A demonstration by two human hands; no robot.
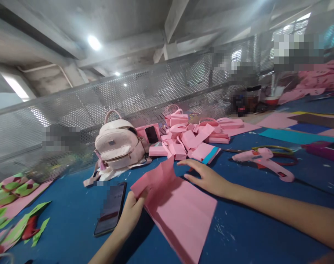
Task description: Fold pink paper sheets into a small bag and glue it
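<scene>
A creased pink paper sheet (pixel 180 211) lies on the blue table (pixel 73 212) in front of me, its far part folded upward. My left hand (pixel 132 212) pinches the sheet's left edge near the raised fold. My right hand (pixel 208 178) rests just past the sheet's far right corner, fingers stretched out flat and holding nothing. A black phone (pixel 112 207) lies flat just left of my left hand.
A pale pink backpack (pixel 119 146) stands behind the sheet. A heap of folded pink paper boxes (pixel 194 137) lies at centre back. A pink glue gun (pixel 263 161) rests to the right. Green and pink paper shapes (pixel 13 198) lie at far left. A perforated metal screen (pixel 156 88) borders the table.
</scene>
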